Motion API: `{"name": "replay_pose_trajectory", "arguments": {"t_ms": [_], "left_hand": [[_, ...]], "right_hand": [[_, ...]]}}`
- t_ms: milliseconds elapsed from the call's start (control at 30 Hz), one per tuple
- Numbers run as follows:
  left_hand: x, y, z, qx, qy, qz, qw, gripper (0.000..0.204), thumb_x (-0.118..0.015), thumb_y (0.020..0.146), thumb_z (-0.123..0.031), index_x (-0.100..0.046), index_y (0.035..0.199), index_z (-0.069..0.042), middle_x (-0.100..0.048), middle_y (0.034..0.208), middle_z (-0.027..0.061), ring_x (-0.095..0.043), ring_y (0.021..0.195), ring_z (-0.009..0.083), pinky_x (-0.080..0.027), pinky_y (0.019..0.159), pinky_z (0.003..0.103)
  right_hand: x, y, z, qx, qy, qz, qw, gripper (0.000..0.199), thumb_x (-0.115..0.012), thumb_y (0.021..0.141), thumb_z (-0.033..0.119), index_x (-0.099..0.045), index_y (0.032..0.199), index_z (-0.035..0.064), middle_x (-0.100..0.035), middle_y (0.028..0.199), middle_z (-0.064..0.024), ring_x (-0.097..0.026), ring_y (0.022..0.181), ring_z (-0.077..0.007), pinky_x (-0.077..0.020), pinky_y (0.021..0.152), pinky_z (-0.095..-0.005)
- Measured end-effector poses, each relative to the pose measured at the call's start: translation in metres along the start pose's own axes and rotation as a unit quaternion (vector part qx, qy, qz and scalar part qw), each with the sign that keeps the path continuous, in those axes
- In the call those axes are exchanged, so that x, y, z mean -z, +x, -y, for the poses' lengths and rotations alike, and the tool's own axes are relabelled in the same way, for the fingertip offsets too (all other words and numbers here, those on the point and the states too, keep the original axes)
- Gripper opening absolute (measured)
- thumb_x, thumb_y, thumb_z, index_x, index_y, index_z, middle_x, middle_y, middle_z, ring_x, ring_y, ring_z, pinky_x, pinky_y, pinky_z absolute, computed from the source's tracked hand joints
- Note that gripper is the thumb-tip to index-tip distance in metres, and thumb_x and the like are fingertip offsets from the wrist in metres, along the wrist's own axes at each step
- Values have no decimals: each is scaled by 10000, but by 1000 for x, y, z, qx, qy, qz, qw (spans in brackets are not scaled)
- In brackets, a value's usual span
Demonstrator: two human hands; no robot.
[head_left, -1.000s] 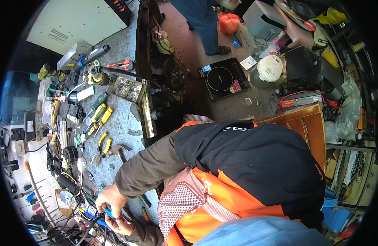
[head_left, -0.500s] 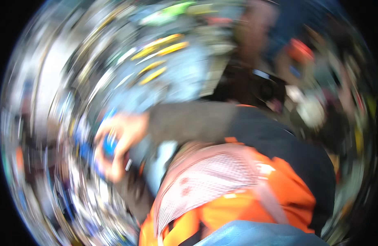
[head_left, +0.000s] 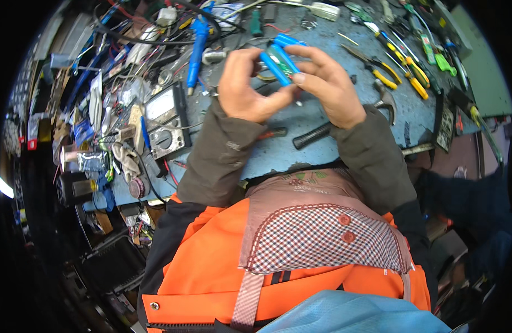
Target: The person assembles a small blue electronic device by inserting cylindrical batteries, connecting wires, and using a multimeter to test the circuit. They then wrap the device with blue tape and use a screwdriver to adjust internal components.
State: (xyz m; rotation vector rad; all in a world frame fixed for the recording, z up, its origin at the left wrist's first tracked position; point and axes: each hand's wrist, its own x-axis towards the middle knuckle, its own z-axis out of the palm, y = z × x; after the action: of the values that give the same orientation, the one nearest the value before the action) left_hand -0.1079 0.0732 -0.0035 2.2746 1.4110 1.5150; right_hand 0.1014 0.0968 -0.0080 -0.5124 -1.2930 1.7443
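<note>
Crowded worktop [head_left: 267, 155], upper frame: my L hand [head_left: 242, 86] & R hand [head_left: 339, 91] both pinch the blue-cylinder assy [head_left: 276, 69]; if one hold slips, it could prob. drop near the hammer [head_left: 387, 102].

Orange jacket [head_left: 206, 258], dark sleeves [head_left: 214, 158], checked apron [head_left: 322, 238]

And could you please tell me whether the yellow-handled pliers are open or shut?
The pliers are open: their handles are spread apart, with a gap between.

Left-side head-mounted fisheye, axis directed steeply downward, wearer's jacket [head_left: 211, 255] filling lower centre, left hand [head_left: 243, 89] and right hand [head_left: 334, 86] at close range above centre, bench [head_left: 267, 156] beneath.
</note>
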Motion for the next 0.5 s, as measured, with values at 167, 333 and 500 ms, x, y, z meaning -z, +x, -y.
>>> {"name": "replay_pose_trajectory", "arguments": {"t_ms": [167,333,500], "left_hand": [[1,7,-5,-37,15,-13,999,644,-898,654,-249,-633,1173,26,-660,1051,199,-685,909,378,-584,776,419],[2,5,-6,-36,20,-8,999,697,-916,683,-235,-614,1257,21,-661,1156,201,-695,972,354,-590,802,394],[4,3,-7,-47,23,-11,999,744,-894,669,-214,-597,1306,31,-636,1207,226,-671,1049,400,-580,887,423]], "right_hand": [[-3,3,-2,-1,-45,-27,999,518,-668,1001,56,-517,1494,11,-723,1157,-70,-639,950,-103,-513,805,-275],[-9,2,-2,-4,-50,-53,997,549,-630,987,19,-484,1513,-33,-705,1259,-114,-682,1109,-172,-526,977,-313],[-15,1,-3,19,-107,-67,992,515,-635,1004,2,-505,1502,-22,-708,1203,-98,-666,1040,-126,-531,907,-290]]}}
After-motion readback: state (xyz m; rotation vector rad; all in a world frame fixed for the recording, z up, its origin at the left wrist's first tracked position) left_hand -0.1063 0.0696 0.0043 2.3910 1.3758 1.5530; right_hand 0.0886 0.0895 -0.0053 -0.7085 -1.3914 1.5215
